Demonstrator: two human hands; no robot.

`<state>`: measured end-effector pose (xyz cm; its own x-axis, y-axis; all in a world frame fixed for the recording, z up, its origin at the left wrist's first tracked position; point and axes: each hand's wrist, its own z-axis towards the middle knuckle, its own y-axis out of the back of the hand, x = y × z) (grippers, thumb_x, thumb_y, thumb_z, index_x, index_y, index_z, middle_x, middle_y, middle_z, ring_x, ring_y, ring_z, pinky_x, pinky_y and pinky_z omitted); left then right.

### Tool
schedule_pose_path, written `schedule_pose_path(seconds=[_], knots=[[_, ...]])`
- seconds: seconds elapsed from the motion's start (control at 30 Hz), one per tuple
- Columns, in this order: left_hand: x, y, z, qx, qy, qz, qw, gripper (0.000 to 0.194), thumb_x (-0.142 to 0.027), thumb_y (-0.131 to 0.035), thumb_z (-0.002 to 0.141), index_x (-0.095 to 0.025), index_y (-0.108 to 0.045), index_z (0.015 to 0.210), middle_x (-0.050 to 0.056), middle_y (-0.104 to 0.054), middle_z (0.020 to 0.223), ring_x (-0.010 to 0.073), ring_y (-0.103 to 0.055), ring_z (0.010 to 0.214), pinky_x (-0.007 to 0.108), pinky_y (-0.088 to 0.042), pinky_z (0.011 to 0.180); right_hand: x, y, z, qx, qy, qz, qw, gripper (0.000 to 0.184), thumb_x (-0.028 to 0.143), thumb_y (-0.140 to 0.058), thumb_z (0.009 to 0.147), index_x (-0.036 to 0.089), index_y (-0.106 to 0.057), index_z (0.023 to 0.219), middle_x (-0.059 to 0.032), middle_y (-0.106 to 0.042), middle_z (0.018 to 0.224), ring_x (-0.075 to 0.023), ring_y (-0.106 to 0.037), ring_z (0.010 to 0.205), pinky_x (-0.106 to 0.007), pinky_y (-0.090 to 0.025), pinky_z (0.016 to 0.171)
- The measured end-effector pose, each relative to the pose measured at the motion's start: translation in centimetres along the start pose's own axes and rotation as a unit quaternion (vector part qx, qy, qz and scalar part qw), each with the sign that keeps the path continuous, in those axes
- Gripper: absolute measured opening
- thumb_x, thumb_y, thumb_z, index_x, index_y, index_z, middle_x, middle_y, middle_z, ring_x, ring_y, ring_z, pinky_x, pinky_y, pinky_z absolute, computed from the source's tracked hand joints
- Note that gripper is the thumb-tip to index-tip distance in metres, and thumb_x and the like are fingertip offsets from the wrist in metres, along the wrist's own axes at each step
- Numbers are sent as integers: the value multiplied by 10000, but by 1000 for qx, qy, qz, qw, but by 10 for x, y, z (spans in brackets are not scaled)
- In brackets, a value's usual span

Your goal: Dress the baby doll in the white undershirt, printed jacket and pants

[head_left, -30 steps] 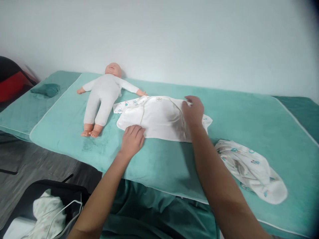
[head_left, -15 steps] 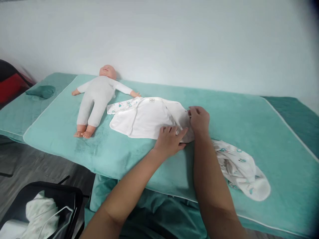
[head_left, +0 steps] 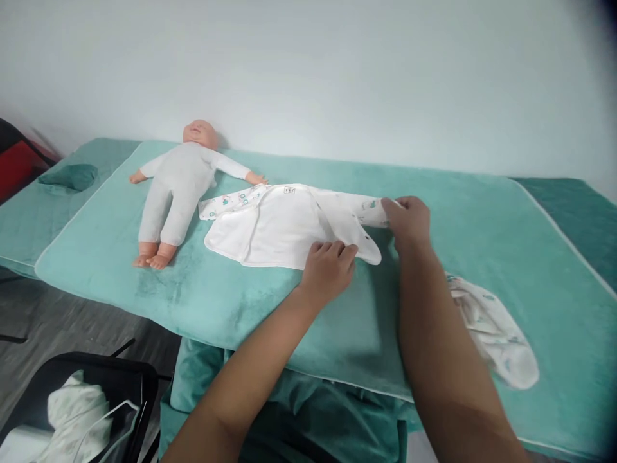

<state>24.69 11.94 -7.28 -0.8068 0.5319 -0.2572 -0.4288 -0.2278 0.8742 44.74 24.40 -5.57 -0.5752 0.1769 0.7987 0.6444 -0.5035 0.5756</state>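
A white baby shirt (head_left: 279, 225) with small printed motifs lies spread on the teal mat (head_left: 434, 193). My left hand (head_left: 328, 269) presses its fingers on the shirt's lower right hem. My right hand (head_left: 409, 218) is closed on the end of the shirt's right sleeve, which is stretched out to the right. A baby doll (head_left: 179, 183) in a pale bodysuit lies on its back to the left of the shirt, one arm touching the shirt's left sleeve.
A second crumpled printed garment (head_left: 491, 331) lies on the mat to the right of my right forearm. A dark teal cloth (head_left: 70, 175) sits at the far left. A black bin (head_left: 72, 402) with white fabric stands on the floor at lower left. A wall runs behind the mat.
My left hand moved from the shirt's lower left edge to its lower right hem. My right hand pulled the right sleeve out sideways from under the shirt's body.
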Motion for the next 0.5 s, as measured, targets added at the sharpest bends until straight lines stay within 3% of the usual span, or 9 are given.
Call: schedule_pose_path(seconds=[0.13,0.3,0.43,0.5], knots=[[-1,-2,-1,-22,-12,-8,1000,247,-226,-423,1031,-190,-636,1151,73,-713,1005,229,-643,946,407,-403,836,-6,-5,20,-52,28,32,998,137,283,-635,792,261,-503,819,-69,-621,916,-216,-545,848,-395,-457,833],[-3,1,-1,-32,-13,-21,999,241,-253,-472,1012,-200,-632,1185,88,-711,1135,246,-611,1081,415,-413,875,-21,-13,28,-82,35,44,995,149,216,-550,800,260,-528,941,-143,-639,1115,-251,-580,937,-439,-478,929],[-5,4,0,-16,-3,-34,999,261,-341,-442,1045,-183,-634,1125,81,-723,1080,243,-627,1069,418,-410,892,-21,-18,13,-115,140,-3,983,256,168,-529,764,241,-563,1006,-170,-631,1192,-303,-574,1178,-493,-444,1068],[-5,5,0,-3,3,-34,999,311,-394,-419,1058,-180,-643,1034,75,-732,1003,248,-647,1015,417,-401,876,-13,-21,-2,-94,204,-5,974,253,201,-537,796,226,-591,1041,-162,-652,1179,-309,-579,1213,-515,-437,1105]])
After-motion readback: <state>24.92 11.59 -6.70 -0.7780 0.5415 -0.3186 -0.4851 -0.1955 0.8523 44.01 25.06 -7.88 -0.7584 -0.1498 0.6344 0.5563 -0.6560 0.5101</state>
